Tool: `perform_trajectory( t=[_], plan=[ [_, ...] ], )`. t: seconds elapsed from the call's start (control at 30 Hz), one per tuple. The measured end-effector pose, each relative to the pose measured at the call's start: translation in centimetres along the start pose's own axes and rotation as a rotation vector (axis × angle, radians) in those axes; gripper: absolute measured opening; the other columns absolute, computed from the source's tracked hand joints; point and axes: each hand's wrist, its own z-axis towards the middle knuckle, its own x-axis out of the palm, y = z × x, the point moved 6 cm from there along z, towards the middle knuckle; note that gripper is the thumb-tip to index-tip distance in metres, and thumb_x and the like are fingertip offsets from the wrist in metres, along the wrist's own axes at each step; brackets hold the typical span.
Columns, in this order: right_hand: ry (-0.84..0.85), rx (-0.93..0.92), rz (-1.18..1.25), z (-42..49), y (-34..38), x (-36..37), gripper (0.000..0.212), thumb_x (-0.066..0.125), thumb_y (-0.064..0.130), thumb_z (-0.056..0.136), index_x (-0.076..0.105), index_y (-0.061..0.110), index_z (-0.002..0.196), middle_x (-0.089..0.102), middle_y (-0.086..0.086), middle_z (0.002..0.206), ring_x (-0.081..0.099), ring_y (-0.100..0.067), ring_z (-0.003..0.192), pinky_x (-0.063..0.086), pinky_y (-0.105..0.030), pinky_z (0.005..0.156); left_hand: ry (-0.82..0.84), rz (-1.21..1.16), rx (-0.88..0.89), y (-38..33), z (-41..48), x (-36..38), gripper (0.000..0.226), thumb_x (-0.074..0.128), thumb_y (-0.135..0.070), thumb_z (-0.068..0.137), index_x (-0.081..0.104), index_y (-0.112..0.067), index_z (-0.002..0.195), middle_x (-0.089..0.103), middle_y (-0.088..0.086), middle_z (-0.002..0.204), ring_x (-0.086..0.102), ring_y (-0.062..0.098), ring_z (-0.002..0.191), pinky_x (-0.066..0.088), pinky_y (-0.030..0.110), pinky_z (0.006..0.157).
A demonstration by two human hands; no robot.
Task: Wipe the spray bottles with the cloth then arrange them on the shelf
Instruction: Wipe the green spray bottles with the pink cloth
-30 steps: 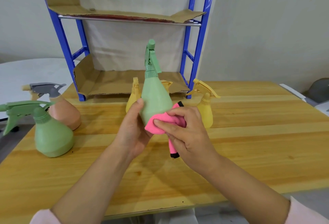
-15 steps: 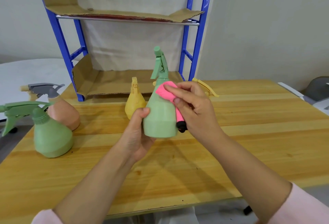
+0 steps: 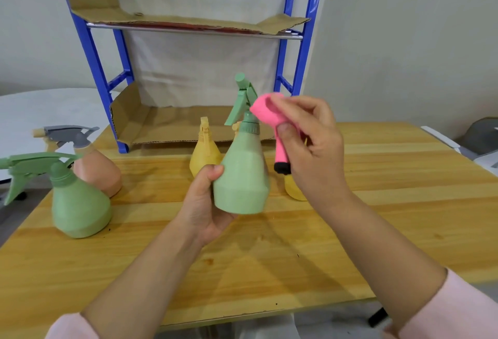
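1. Above the wooden table (image 3: pixel 377 204), the left hand (image 3: pixel 204 204) wraps round the fat bottom of a small green plastic spray bottle (image 3: pixel 242 171) and holds it upright in the air.
2. Up at the bottle's trigger top, the right hand (image 3: pixel 315 147) pinches a bunched soft pink cloth with a black edge (image 3: pixel 266 112).
3. I think the bottle is light and hard. Its smooth sides may slip, so the fat bottom is the best hold. The thin trigger looks weaker.
4. The floppy cloth should bend round the shapes easily.
5. On the table stand a big green bottle (image 3: pixel 78 204), a peach bottle with a grey top (image 3: pixel 97 169) and a yellow bottle (image 3: pixel 204 150); the blue metal shelf with cardboard floors (image 3: pixel 304 55) holds no bottles yet
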Motion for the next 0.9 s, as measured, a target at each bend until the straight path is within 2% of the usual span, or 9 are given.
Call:
perform_trajectory(
  t=[0.1,0.17,0.23,0.33,0.5,0.6,0.7,0.8,0.9],
  plan=[
    [-0.002,-0.009,0.049,1.3,0.1,0.7,0.033,0.057,0.001,0.092,0.062,0.008,0.124,0.05,0.0,0.112,0.051,-0.01,0.109,0.047,-0.023,0.092,0.033,0.031,-0.045,0.5,-0.1,0.5,0.078,0.086,-0.038,0.032,0.07,-0.012,0.103,0.069,0.016,0.1,0.067,0.031,0.085,0.052,0.045,0.075],
    [0.034,0.02,0.071,1.0,-0.6,1.4,0.032,0.06,0.003,0.091,0.064,0.009,0.123,0.053,-0.003,0.112,0.054,-0.017,0.109,0.051,-0.033,0.091,0.073,0.023,-0.073,0.7,-0.2,0.8,0.072,0.086,-0.038,0.035,0.073,-0.013,0.101,0.07,0.014,0.097,0.068,0.029,0.083,0.055,0.039,0.069],
    [0.054,0.042,0.08,0.2,-1.4,1.6,0.031,0.062,0.003,0.09,0.065,0.008,0.121,0.056,-0.007,0.113,0.056,-0.021,0.108,0.053,-0.039,0.089,0.104,0.014,-0.09,0.6,-0.2,0.8,0.07,0.085,-0.037,0.036,0.074,-0.013,0.1,0.071,0.014,0.097,0.068,0.029,0.083,0.054,0.039,0.072],
    [0.069,0.053,0.089,-0.6,-1.8,1.4,0.032,0.062,0.0,0.089,0.065,0.006,0.12,0.056,-0.006,0.113,0.056,-0.015,0.108,0.052,-0.03,0.089,0.126,0.013,-0.097,0.3,-0.3,0.7,0.071,0.084,-0.037,0.038,0.072,-0.013,0.104,0.069,0.015,0.1,0.067,0.03,0.086,0.048,0.044,0.081],
    [0.081,0.079,0.069,-1.0,-1.7,1.0,0.032,0.061,-0.004,0.088,0.065,0.005,0.118,0.057,0.001,0.111,0.056,-0.006,0.106,0.05,-0.019,0.086,0.108,0.006,-0.12,0.8,-0.4,0.5,0.079,0.085,-0.036,0.037,0.069,-0.011,0.109,0.067,0.016,0.102,0.066,0.032,0.087,0.047,0.046,0.082],
    [0.001,0.109,0.073,0.0,-1.1,0.3,0.031,0.06,-0.003,0.089,0.066,0.007,0.117,0.058,0.0,0.111,0.057,-0.004,0.103,0.05,-0.017,0.084,0.11,0.022,-0.134,1.0,-0.4,0.8,0.091,0.086,-0.038,0.035,0.062,-0.01,0.118,0.065,0.017,0.106,0.065,0.033,0.088,0.049,0.045,0.079],
    [-0.071,0.081,0.062,1.0,-0.5,-0.3,0.031,0.06,-0.002,0.089,0.065,0.007,0.119,0.058,-0.003,0.111,0.056,-0.005,0.103,0.049,-0.018,0.087,0.144,0.02,-0.126,0.9,-0.6,1.5,0.085,0.087,-0.036,0.036,0.065,-0.01,0.113,0.068,0.016,0.103,0.068,0.031,0.088,0.056,0.041,0.071],
    [-0.02,0.096,0.039,0.3,-1.0,0.2,0.03,0.061,-0.001,0.089,0.066,0.006,0.118,0.057,0.003,0.109,0.056,-0.002,0.103,0.049,-0.017,0.087,0.145,0.027,-0.102,0.5,-0.7,1.8,0.091,0.09,-0.036,0.036,0.061,-0.009,0.117,0.07,0.015,0.103,0.069,0.029,0.089,0.056,0.038,0.067],
    [0.044,0.141,-0.017,-1.0,-2.2,0.3,0.029,0.062,-0.002,0.088,0.068,0.008,0.115,0.059,0.003,0.108,0.059,-0.006,0.102,0.051,-0.019,0.085,0.079,0.143,-0.037,-0.1,-0.7,1.3,0.098,0.093,-0.04,0.031,0.059,-0.01,0.118,0.072,0.011,0.103,0.07,0.025,0.093,0.057,0.036,0.068]
  ],
)
